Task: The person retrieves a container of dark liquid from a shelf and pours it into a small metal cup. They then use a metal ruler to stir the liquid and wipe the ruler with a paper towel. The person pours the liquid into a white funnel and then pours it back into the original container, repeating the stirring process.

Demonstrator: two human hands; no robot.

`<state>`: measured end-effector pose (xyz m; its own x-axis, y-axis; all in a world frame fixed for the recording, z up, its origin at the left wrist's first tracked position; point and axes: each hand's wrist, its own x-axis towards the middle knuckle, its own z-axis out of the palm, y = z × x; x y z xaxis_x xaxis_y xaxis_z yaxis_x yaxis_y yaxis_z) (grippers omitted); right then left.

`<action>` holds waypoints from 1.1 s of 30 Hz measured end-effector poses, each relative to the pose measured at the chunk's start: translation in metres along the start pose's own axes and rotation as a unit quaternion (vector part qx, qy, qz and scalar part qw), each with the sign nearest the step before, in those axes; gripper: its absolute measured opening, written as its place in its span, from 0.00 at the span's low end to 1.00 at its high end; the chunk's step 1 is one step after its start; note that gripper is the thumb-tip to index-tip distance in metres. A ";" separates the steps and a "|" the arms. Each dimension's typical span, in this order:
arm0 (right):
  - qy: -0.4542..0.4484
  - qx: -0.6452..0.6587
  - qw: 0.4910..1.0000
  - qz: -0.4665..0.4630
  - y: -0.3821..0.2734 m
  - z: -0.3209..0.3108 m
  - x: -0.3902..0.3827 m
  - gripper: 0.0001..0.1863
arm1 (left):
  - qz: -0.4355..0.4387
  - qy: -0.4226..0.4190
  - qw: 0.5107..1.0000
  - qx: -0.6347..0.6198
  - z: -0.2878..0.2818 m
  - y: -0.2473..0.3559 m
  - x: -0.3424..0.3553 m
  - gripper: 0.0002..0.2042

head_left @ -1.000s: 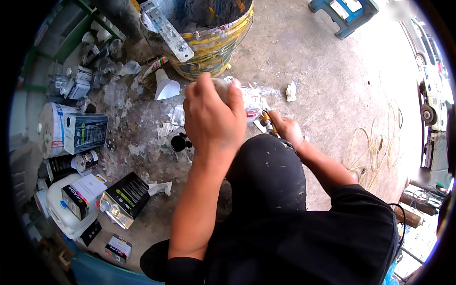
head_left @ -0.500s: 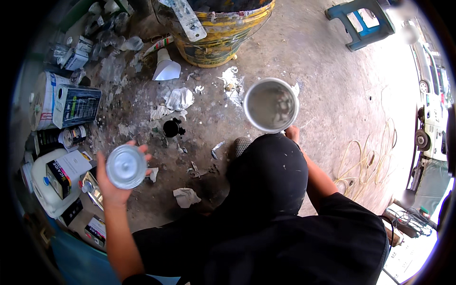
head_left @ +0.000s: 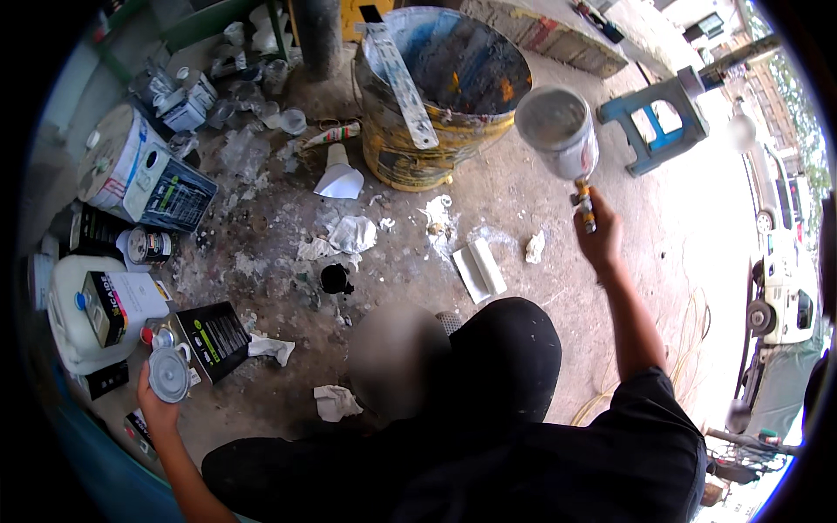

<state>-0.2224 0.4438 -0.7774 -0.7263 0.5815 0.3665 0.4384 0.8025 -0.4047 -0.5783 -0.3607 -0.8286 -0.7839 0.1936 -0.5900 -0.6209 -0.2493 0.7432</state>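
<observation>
My left hand (head_left: 159,410), low at the left, has its fingers closed on a round translucent lid (head_left: 168,373) beside a black rectangular tin (head_left: 214,340) with a green stripe. My raised right hand (head_left: 600,235) grips a spray gun (head_left: 585,206) with brass-coloured fittings; its large translucent cup (head_left: 558,131) points up, open at the top, its contents unclear. Below the cup a folded white paper (head_left: 478,270) lies on the stained floor near crumpled scraps (head_left: 353,235). My black-trousered knee is bent at the centre bottom.
A paint-smeared yellow bucket (head_left: 410,157) with a stick across its rim stands ahead. A blue-grey stool (head_left: 628,131) is to its right. Cans, jugs (head_left: 78,340) and plastic cups (head_left: 290,120) crowd the left side. A cream hose (head_left: 593,410) and parked vehicles (head_left: 780,305) are at the right.
My left hand has come away from the cup to the lower left with the lid. My right hand has raised the spray gun upward and forward, toward the stool.
</observation>
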 end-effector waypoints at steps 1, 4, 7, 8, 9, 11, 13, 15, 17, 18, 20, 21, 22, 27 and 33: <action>-0.004 -0.042 0.999 0.001 0.006 -0.017 0.020 0.21 | -0.001 -0.015 1.000 0.013 0.003 -0.004 0.006 0.21; -0.021 -0.235 0.971 -0.027 -0.010 -0.058 0.081 0.17 | 0.013 0.009 0.999 0.032 -0.024 -0.012 0.029 0.19; -0.056 -0.407 0.910 -0.065 -0.028 -0.081 0.136 0.15 | 0.050 0.032 0.997 0.042 -0.052 -0.012 0.041 0.17; -0.044 -0.455 0.884 -0.092 -0.035 -0.083 0.152 0.14 | 0.060 0.039 0.996 0.052 -0.050 -0.012 0.042 0.16; -0.059 -0.493 0.861 -0.108 -0.043 -0.088 0.168 0.13 | 0.070 0.045 0.995 0.062 -0.049 -0.013 0.043 0.15; -0.058 -0.530 0.836 -0.130 -0.047 -0.092 0.194 0.12 | 0.081 0.074 0.992 0.059 -0.047 -0.017 0.045 0.14; -0.067 -0.587 0.774 -0.226 -0.067 -0.093 0.211 0.12 | 0.100 0.096 0.988 0.067 -0.051 -0.017 0.042 0.13; -0.090 -0.557 0.792 -0.233 -0.081 -0.088 0.224 0.13 | 0.123 0.105 0.983 0.084 -0.059 -0.016 0.044 0.12; -0.077 -0.514 0.809 -0.275 -0.077 -0.082 0.238 0.14 | 0.139 0.122 0.977 0.107 -0.063 -0.020 0.046 0.11; -0.076 -0.506 0.814 -0.276 -0.078 -0.079 0.243 0.19 | 0.143 0.123 0.975 0.115 -0.063 -0.022 0.049 0.11; -0.046 -0.499 0.798 -0.335 -0.088 -0.076 0.248 0.23 | 0.143 0.131 0.972 0.129 -0.061 -0.025 0.054 0.12; -0.031 -0.496 0.788 -0.363 -0.096 -0.075 0.249 0.24 | 0.138 0.139 0.971 0.135 -0.059 -0.029 0.056 0.12; -0.038 -0.494 0.784 -0.375 -0.099 -0.065 0.251 0.25 | 0.136 0.155 0.967 0.148 -0.063 -0.024 0.050 0.12; -0.048 -0.526 0.746 -0.406 -0.112 -0.057 0.268 0.25 | 0.157 0.152 0.950 0.225 -0.072 -0.027 0.057 0.12; -0.082 -0.547 0.763 -0.335 -0.132 -0.055 0.284 0.25 | 0.148 0.142 0.941 0.269 -0.071 -0.033 0.058 0.14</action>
<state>-0.4576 0.5107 -0.5740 -0.9985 0.0405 0.0379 0.0546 0.5958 0.8013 -0.6028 -0.4085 -0.9095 -0.9375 -0.0884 -0.3365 -0.3476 0.2794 0.8950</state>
